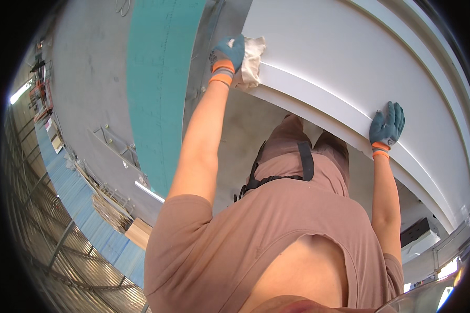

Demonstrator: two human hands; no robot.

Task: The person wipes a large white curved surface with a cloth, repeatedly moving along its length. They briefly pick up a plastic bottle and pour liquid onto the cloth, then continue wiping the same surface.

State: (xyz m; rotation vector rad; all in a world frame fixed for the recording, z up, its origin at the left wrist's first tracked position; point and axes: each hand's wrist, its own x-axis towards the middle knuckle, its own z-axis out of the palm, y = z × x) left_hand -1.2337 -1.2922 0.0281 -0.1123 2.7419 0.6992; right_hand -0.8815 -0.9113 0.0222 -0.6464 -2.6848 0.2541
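Note:
A large white panel [329, 47] with raised edges and a long ridge stretches in front of me. At its left end my left hand [231, 53], in a grey-green work glove with an orange cuff, is closed on a crumpled cream cloth [252, 62]. The cloth lies against the panel's near left corner, and part of it hangs over the edge. Farther right, my right hand [387, 125], gloved the same way, rests flat near the panel's front rim with its fingers stretched out. Nothing shows in that hand.
Left of the panel lies a long teal strip [159, 78] on the grey floor [89, 68]. Stacked brown sheets [109, 211] and a metal rack [112, 146] stand farther left, near a corrugated wall [68, 261]. A dark box-like object [415, 232] is at lower right.

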